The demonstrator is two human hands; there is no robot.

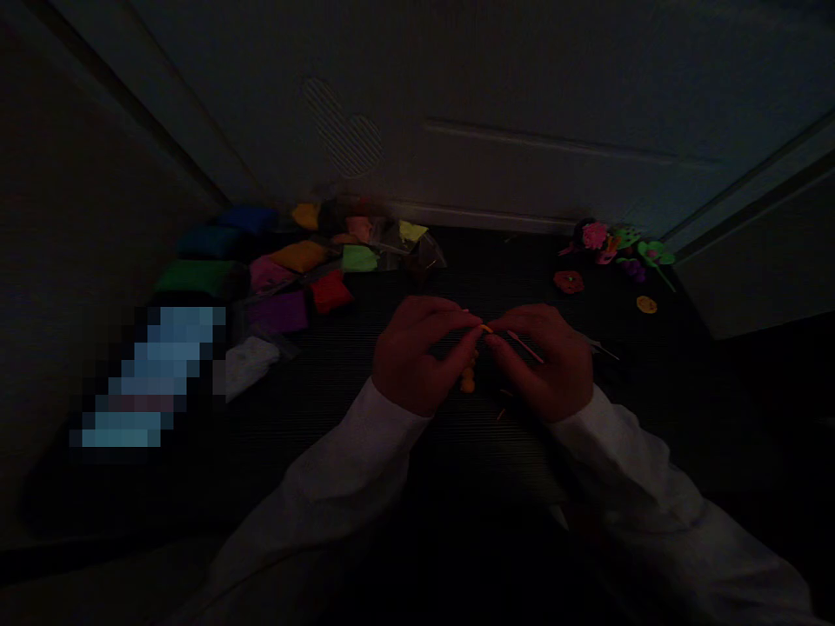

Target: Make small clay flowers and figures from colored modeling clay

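Over the middle of the dark ribbed tabletop (pixel 365 409), my left hand (pixel 421 352) and my right hand (pixel 544 356) meet at the fingertips. Both pinch a small piece of orange modelling clay (pixel 486 329), one hand at each end. Just below the fingers lies an orange clay shape of joined lumps (pixel 468 381), partly hidden by my left thumb. A pink modelling tool (pixel 525 346) shows behind the right fingers. Thin orange scraps (pixel 501 414) lie close to the right thumb.
Several bags of coloured clay, including a red one (pixel 330 292) and a white one (pixel 250 367), spread across the left. A blurred-out bright screen (pixel 153 378) stands further left. Clay flowers (pixel 593 235) and a yellow disc (pixel 646 304) sit at the right. A pale panel (pixel 522 104) rises behind.
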